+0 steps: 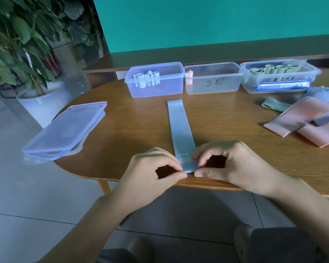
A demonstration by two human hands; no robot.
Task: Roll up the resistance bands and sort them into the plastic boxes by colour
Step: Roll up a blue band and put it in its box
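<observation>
A pale blue resistance band [180, 128] lies flat and straight on the wooden table [133, 133], running away from me. My left hand [156, 168] pinches its near left corner between thumb and forefinger. My right hand [228, 162] pinches the near right corner the same way. At the back stand three open plastic boxes: the left box [171, 88] holds rolled pale blue bands, the middle box [217, 88] holds one rolled pink band [189, 77], and the right box [251, 86] holds several rolled green bands.
Loose pink bands [300, 118], a green band [273, 104] and blue bands [319, 93] lie in a heap at the right. Stacked box lids [65, 130] overhang the table's left edge. A potted plant [17, 44] stands on the floor at left. The near table edge lies just under my hands.
</observation>
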